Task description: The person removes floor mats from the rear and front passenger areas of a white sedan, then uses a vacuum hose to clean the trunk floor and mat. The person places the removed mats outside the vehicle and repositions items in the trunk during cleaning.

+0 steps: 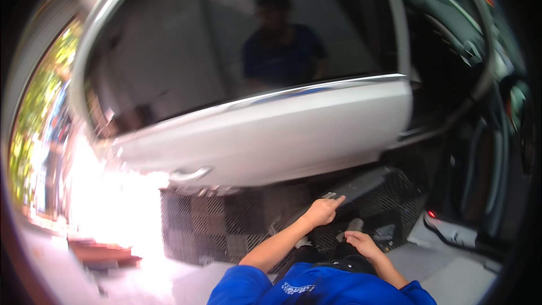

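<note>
My left hand [324, 212] is low in front of my body, index finger stretched out towards the right. A small greyish piece [329, 195] shows just beyond its knuckles; I cannot tell whether it is held. My right hand [362, 243] hovers near my waist, its fingers close together; whether anything is in it is hidden. Before me stands a car door in silver or white paint [271, 140], with a dark window [169, 51] that reflects a person in blue. Chrome trim [317, 90] runs under the glass, and a door handle [190, 173] sits at the lower left.
Ribbed dark floor tiles [203, 224] lie below the door, crossed by a dark grey strip [368, 184]. A black object with pale bluish edges [478, 178] stands at the right, by a white item with a red light [451, 231]. Glare covers the left side, near a reddish object [101, 252].
</note>
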The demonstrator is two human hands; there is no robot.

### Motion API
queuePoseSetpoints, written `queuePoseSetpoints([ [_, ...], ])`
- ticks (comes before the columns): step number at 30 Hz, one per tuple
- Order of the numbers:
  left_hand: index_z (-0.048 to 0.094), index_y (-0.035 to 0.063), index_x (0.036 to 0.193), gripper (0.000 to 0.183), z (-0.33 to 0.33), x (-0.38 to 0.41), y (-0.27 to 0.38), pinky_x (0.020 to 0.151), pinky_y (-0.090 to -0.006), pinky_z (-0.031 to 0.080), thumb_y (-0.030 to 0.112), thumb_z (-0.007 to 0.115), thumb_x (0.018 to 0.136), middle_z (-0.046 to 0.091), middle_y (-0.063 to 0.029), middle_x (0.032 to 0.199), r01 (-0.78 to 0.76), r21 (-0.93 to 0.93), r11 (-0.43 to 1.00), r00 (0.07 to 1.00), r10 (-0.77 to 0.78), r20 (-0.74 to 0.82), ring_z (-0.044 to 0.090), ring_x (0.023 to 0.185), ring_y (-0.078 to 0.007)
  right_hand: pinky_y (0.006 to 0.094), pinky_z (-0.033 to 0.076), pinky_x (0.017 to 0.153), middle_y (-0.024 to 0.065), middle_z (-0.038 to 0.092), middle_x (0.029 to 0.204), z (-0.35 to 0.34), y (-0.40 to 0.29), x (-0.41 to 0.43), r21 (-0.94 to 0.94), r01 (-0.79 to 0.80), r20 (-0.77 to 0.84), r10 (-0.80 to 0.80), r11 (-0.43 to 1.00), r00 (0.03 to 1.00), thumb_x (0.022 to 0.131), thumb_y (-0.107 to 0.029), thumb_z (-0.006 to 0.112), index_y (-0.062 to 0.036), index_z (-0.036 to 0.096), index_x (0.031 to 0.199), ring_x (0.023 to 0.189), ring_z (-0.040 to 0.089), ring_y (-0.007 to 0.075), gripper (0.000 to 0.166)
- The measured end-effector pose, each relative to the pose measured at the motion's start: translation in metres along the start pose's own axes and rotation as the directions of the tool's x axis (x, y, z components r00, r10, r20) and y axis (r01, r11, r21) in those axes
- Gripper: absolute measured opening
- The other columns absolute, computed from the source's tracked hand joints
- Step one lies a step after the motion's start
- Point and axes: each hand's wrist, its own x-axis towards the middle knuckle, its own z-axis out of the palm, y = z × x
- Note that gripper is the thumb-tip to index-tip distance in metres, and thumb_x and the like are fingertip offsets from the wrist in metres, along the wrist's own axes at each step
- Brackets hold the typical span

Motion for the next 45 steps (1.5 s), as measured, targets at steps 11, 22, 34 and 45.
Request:
queuePoseSetpoints([
  [11, 0.056, 0.0013, 0.116, 0.048, -0.272, -0.26, -0.027, 0.063, -0.0381, 0.05, 0.007, 0.058, 0.068, 0.062, -0.01, 0.077, 0.149, 0.326, 0.933, 0.973, -0.197, 0.119, 0.061, 0.074, -0.0285, 0.0297, 0.044, 0.089, 0.0084, 0.066, 0.104, 0.175, -0.172, 0.004, -0.34, 0.19, 0.553, 0.032, 0.921, 0.832, 0.093, -0.025, 0.053, -0.0044, 0.065, 0.11, 0.099, 0.058, 0.0167, 0.03],
  [22, 0.059, 0.007, 0.103, 0.034, -0.541, -0.456, -0.009, 0.067, -0.0396, 0.05, 0.008, 0.057, 0.069, 0.065, -0.0089, 0.084, 0.585, 0.694, 0.419, 0.662, -0.741, -0.111, 0.063, 0.078, -0.028, 0.0296, 0.047, 0.082, 0.0098, 0.066, 0.094, 0.219, -0.189, 0.107, -0.444, 0.078, 0.296, 0.064, 0.893, 0.953, 0.091, -0.019, 0.054, 0.0028, 0.065, 0.103, 0.09, 0.06, 0.0167, 0.027],
  [34, 0.059, 0.0068, 0.082, 0.016, -0.787, -0.713, -0.035, 0.063, -0.0447, 0.047, 0.008, 0.063, 0.067, 0.062, -0.0138, 0.072, 0.835, 0.537, -0.122, 0.333, -0.665, -0.668, 0.062, 0.071, -0.0338, 0.0374, 0.046, 0.089, 0.0186, 0.063, 0.106, 0.403, -0.174, 0.178, -0.69, 0.163, 0.198, -0.033, 0.705, 0.98, 0.086, -0.022, 0.057, 0.0002, 0.062, 0.109, 0.104, 0.059, 0.032, 0.032],
  [45, 0.009, 0.0179, 0.148, 0.087, -0.93, -0.809, -0.166, 0.102, -0.0719, 0.006, 0.015, 0.062, 0.08, -0.006, -0.0171, 0.153, 0.489, -0.06, -0.87, -0.452, -0.194, -0.871, -0.002, 0.14, -0.0401, 0.0328, 0.05, 0.08, 0.0186, 0.064, 0.103, 0.522, -0.158, 0.103, -0.741, 0.088, 0.126, 0.008, 0.666, 0.992, 0.085, -0.01, 0.054, 0.0022, 0.058, 0.114, 0.095, 0.063, 0.0257, 0.032],
])
